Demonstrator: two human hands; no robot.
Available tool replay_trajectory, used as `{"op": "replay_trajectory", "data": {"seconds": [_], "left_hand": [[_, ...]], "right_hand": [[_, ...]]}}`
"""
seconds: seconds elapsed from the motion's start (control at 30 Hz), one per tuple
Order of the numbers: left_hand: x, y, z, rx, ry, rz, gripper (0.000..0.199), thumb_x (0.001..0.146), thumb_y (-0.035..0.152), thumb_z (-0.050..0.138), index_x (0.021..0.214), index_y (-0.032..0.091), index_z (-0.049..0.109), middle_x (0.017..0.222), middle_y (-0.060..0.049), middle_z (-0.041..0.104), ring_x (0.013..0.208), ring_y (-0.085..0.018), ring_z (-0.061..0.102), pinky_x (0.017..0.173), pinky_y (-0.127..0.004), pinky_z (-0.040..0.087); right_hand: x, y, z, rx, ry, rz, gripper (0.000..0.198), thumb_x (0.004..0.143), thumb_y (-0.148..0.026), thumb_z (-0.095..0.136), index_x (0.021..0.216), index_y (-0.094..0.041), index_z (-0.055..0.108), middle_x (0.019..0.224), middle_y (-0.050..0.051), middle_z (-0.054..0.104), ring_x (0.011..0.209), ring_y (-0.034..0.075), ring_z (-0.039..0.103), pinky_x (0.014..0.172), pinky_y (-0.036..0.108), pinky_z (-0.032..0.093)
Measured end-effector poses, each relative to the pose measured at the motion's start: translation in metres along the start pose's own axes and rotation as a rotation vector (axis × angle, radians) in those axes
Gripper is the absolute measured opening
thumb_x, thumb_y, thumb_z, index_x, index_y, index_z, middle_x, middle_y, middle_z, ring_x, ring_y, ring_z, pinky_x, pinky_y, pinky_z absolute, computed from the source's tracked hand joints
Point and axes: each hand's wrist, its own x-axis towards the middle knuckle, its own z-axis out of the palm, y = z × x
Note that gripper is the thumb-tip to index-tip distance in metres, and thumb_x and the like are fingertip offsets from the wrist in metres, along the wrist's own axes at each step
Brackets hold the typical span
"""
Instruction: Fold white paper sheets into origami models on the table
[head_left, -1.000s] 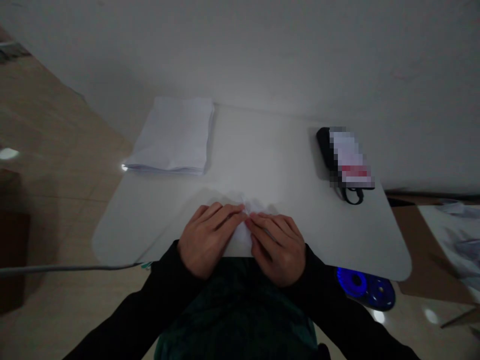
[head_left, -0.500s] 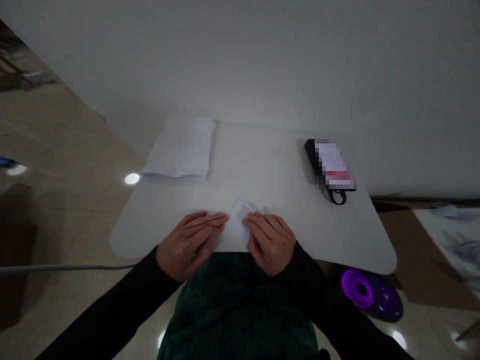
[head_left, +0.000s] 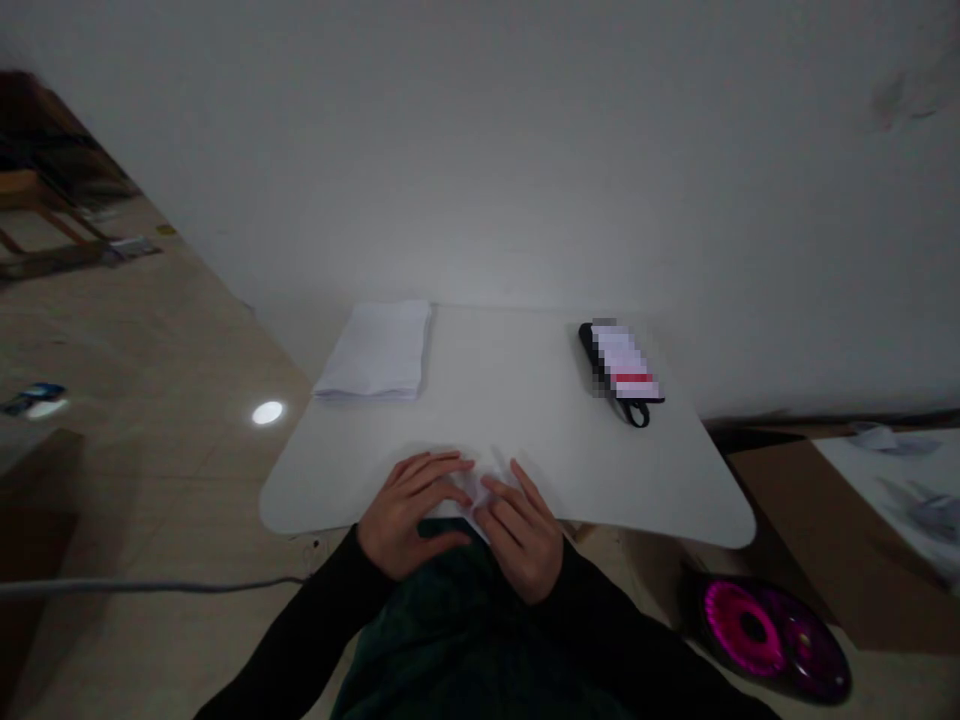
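A small folded piece of white paper [head_left: 478, 488] lies at the front edge of the white table [head_left: 510, 400], between my two hands. My left hand [head_left: 412, 510] reaches in from the left, its fingers stretched and the thumb apart, with the fingertips at the paper's left side. My right hand [head_left: 521, 535] has its fingers bent over the paper's right side, the index finger sticking out. They seem to hold the paper, though its lower part is partly hidden by them.
A stack of white paper [head_left: 377, 350] sits at the table's back left. At the back right lies a black phone-like device [head_left: 626, 362] with a strap, its screen blurred. Below on the right are a glowing pink speaker [head_left: 772, 635] and a cardboard box [head_left: 825, 540].
My fingers were flat on the paper and have lifted and bent; the left thumb now stands apart. The paper sits closer to the table's front edge. The view has tilted up, and the speaker's purple light turned pink.
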Motion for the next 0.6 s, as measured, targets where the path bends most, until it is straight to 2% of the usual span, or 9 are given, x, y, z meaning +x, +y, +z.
{"op": "replay_trajectory", "data": {"seconds": [0.1,0.2,0.27,0.3,0.33,0.4,0.47,0.53,0.6], "left_hand": [[0.009,0.007,-0.005,-0.309,0.039,-0.105,0.022,0.074,0.032,0.067,0.091,0.02,0.062,0.107,-0.009,0.065,0.109,-0.022,0.055,0.093,-0.04,0.043],[0.021,0.021,-0.009,-0.576,0.119,-0.337,0.023,0.078,0.03,0.062,0.095,0.016,0.058,0.089,-0.007,0.066,0.086,-0.017,0.063,0.078,-0.031,0.05],[0.031,0.026,-0.01,-0.701,0.196,-0.438,0.029,0.078,0.03,0.062,0.102,0.017,0.052,0.077,-0.002,0.063,0.07,-0.013,0.061,0.067,-0.026,0.05],[0.036,0.025,-0.009,-0.741,0.227,-0.461,0.035,0.078,0.03,0.062,0.107,0.018,0.047,0.074,0.001,0.061,0.066,-0.011,0.059,0.063,-0.024,0.049],[0.041,0.022,-0.009,-0.758,0.239,-0.471,0.041,0.078,0.03,0.062,0.112,0.019,0.042,0.073,0.002,0.06,0.063,-0.011,0.058,0.061,-0.023,0.048],[0.048,0.012,-0.007,-0.698,0.211,-0.475,0.042,0.079,0.031,0.061,0.112,0.021,0.038,0.073,0.003,0.06,0.061,-0.011,0.058,0.058,-0.022,0.047],[0.051,0.001,-0.003,-0.526,0.131,-0.453,0.029,0.081,0.031,0.057,0.105,0.02,0.044,0.074,0.002,0.06,0.062,-0.012,0.058,0.058,-0.023,0.047],[0.05,-0.007,0.002,-0.31,0.068,-0.379,0.016,0.084,0.029,0.052,0.097,0.019,0.053,0.076,-0.001,0.061,0.067,-0.013,0.059,0.063,-0.026,0.048],[0.045,-0.01,0.008,-0.071,0.097,-0.291,0.013,0.084,0.025,0.05,0.092,0.02,0.06,0.091,-0.006,0.063,0.082,-0.017,0.059,0.075,-0.032,0.049]], "right_hand": [[0.01,-0.004,-0.015,0.147,0.048,0.116,0.015,0.08,-0.007,0.055,0.087,-0.017,0.064,0.075,0.004,0.07,0.088,0.02,0.066,0.091,0.045,0.049],[0.024,-0.002,-0.026,0.361,0.078,0.481,0.007,0.079,-0.017,0.061,0.083,-0.019,0.065,0.077,0.003,0.07,0.071,0.016,0.067,0.066,0.03,0.055],[0.032,0.005,-0.027,0.495,0.049,0.755,0.009,0.078,-0.027,0.062,0.083,-0.019,0.064,0.069,0.001,0.068,0.054,0.013,0.062,0.048,0.024,0.051],[0.035,0.01,-0.025,0.536,0.032,0.842,0.014,0.078,-0.029,0.062,0.087,-0.019,0.063,0.067,0.001,0.067,0.052,0.012,0.061,0.045,0.023,0.049],[0.038,0.016,-0.023,0.546,0.029,0.868,0.021,0.077,-0.029,0.062,0.095,-0.019,0.061,0.072,0.002,0.068,0.057,0.014,0.063,0.048,0.023,0.05],[0.039,0.028,-0.018,0.422,0.053,0.762,0.037,0.076,-0.026,0.062,0.111,-0.019,0.055,0.095,0.008,0.067,0.085,0.019,0.064,0.066,0.031,0.054],[0.035,0.039,-0.013,0.262,-0.009,0.513,0.029,0.078,-0.023,0.057,0.107,-0.02,0.059,0.11,0.011,0.062,0.101,0.022,0.058,0.08,0.037,0.051],[0.027,0.047,-0.008,0.197,-0.139,0.27,0.019,0.082,-0.021,0.053,0.097,-0.019,0.063,0.104,0.009,0.065,0.099,0.021,0.059,0.083,0.037,0.05],[0.02,0.05,-0.005,0.154,-0.236,0.136,0.02,0.084,-0.022,0.051,0.1,-0.018,0.063,0.101,0.007,0.068,0.098,0.02,0.06,0.083,0.036,0.05]]}}
